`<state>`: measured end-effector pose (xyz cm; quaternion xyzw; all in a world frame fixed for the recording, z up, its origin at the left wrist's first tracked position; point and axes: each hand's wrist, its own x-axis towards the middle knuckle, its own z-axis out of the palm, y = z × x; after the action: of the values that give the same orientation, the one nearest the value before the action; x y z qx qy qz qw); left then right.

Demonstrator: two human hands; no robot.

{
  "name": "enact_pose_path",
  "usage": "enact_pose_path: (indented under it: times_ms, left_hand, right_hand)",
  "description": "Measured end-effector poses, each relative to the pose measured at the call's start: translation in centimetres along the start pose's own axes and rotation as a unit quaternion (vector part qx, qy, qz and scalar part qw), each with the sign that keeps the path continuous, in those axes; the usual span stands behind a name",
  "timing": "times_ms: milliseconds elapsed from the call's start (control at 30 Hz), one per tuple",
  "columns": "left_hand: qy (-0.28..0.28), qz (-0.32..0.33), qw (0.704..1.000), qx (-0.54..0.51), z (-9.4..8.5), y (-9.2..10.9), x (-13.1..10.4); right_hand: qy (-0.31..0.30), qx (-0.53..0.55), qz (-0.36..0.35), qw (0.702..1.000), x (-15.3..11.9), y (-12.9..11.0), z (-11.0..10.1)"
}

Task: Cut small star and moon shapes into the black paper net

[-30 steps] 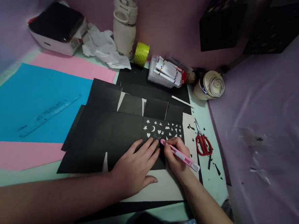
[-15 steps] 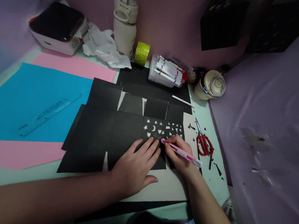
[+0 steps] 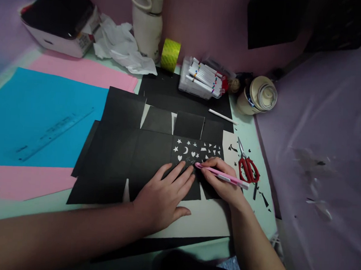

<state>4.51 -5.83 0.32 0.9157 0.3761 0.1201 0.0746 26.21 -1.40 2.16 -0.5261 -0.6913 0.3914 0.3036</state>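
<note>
A black card sheet [image 3: 115, 151] with fold lines and flaps lies flat in the middle of the table. Stars, a moon, hearts and small triangles are cut through its right part, with white showing beneath. My left hand [image 3: 166, 191] rests flat on the card, fingers stretched out just below the cut shapes. In my right hand [image 3: 223, 180] a pink craft knife [image 3: 229, 178] is gripped like a pen. Its tip meets the card beside my left fingertips, near a faintly outlined star; the blade itself is too small to make out.
Red-handled scissors [image 3: 248, 169] lie right of the card among black scraps. Blue paper [image 3: 47, 114] with a clear ruler [image 3: 56, 133] covers the left. Behind stand a white bottle [image 3: 147, 31], yellow tape [image 3: 170, 55], a marker box [image 3: 202, 79] and a cup [image 3: 246, 102].
The view has shifted slightly, so the table things sit a little higher. The pink craft knife's rear end has swung a little to the right and up. My left hand stays on the card.
</note>
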Motion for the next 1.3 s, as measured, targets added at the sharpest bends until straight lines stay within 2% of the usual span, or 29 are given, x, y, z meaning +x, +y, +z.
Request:
enact_pose_path:
  times_ms: [167, 300, 367, 500, 667, 800, 900, 1300]
  left_hand:
    - [0.007, 0.001, 1.0, 0.004, -0.1, 0.0, 0.0]
    - [0.003, 0.002, 1.0, 0.004, -0.1, -0.1, -0.1]
    - [0.001, 0.006, 1.0, 0.003, -0.1, -0.1, -0.1]
    - [-0.002, 0.01, 1.0, 0.001, -0.2, -0.1, 0.0]
    - [-0.002, 0.008, 1.0, -0.005, -0.2, -0.1, -0.1]
    - [-0.002, 0.007, 1.0, -0.006, -0.4, -0.1, 0.0]
    - [-0.002, 0.014, 1.0, -0.005, -0.4, -0.1, 0.0]
    - [0.001, 0.018, 1.0, -0.002, -0.4, -0.1, 0.0]
  right_hand:
    - [0.002, -0.002, 0.003, 1.0, -0.1, 0.0, 0.2]
    - [0.092, 0.05, 0.008, 0.994, -0.2, 0.0, -0.3]
    - [0.111, 0.111, 0.034, 0.987, 0.0, 0.0, -1.0]
    - [0.019, 0.168, 0.094, 0.981, 1.3, 0.3, -2.4]
    - [-0.046, 0.16, 0.082, 0.983, 3.0, 0.6, -2.2]
    - [-0.031, 0.096, 0.061, 0.993, 3.2, 0.3, -1.9]
    - [-0.036, 0.059, 0.072, 0.995, 2.8, 0.1, -2.1]
    - [-0.055, 0.032, 0.081, 0.995, 2.4, 0.3, -2.5]
